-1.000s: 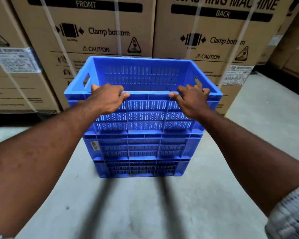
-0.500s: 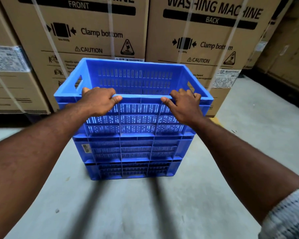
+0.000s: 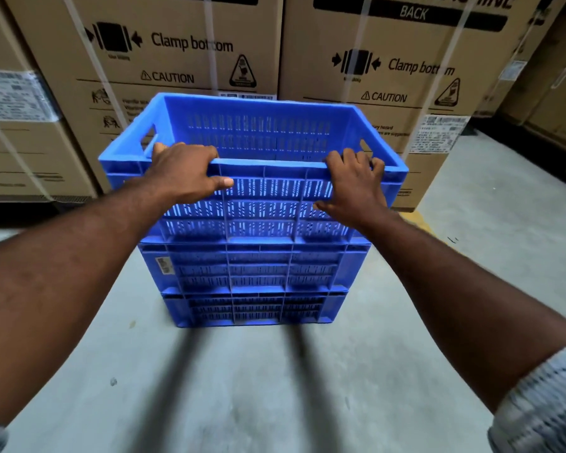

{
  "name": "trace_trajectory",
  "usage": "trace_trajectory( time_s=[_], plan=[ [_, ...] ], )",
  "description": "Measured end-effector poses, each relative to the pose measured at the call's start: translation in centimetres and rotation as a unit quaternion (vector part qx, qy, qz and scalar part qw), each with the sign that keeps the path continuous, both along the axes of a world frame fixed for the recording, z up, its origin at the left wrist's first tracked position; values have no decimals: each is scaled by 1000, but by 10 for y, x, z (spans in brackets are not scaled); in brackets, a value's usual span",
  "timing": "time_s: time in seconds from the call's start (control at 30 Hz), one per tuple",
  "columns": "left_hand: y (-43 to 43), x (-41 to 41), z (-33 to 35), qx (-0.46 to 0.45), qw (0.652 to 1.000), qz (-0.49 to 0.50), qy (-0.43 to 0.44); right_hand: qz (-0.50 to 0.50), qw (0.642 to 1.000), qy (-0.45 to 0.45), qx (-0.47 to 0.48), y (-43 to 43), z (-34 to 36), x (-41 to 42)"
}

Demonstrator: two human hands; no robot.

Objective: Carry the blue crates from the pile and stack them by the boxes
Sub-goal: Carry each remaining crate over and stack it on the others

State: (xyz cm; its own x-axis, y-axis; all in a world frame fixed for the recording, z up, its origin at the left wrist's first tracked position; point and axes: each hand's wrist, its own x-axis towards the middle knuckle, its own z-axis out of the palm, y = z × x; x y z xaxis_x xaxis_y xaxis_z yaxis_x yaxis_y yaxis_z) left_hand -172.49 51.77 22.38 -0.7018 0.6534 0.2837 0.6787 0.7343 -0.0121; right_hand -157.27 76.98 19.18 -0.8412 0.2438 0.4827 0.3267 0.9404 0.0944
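While both hands grip the near rim (image 3: pixel 268 165) of the top blue crate (image 3: pixel 258 135), the step in hand appears to be the placing of that crate on the stack. The left hand (image 3: pixel 183 171) has its fingers curled over the rim into the crate, with the thumb pressed flat on the slotted outer wall. The right hand (image 3: pixel 353 188) holds likewise, fingers hooked over the rim near the right corner and the thumb lying down the outer wall. The top blue crate sits squarely above a middle crate (image 3: pixel 255 266), which rests on a bottom crate (image 3: pixel 255 308) standing on the concrete floor (image 3: pixel 242 387). The stack stands just in front of the strapped cardboard boxes (image 3: pixel 177 60), so the destination is judged correct. The base of the top crate meets the rim of the middle crate along the visible front edge, with no evident overhang. Whether its full weight is seated cannot be confirmed from this view, as the far edge is hidden. The next move calls for confirming that the crate is settled level on all sides, then releasing both hands together and drawing them clear without nudging the stack. A return to the pile, which is out of view, would follow if crates are left there.
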Motion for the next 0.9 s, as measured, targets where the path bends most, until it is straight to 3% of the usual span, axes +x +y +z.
trace_trajectory(
  time_s=[0.2, 0.4, 0.57, 0.9],
  plan=[
    [-10, 12, 8, -54, 996, -76, -18, 7, 998, -57, -28, 3, 12, 3],
    [-11, 13, 1, -25, 998, -40, 28, 24, 998, -42, -50, 1, 14, 5],
    [-5, 19, -23, 87, 995, 33, 40, 20, 999, -18, -33, -2, 8, 7],
    [-4, 15, -31, 118, 992, 24, 45, 7, 1000, 29, 3, -6, -9, 6]
  ],
)
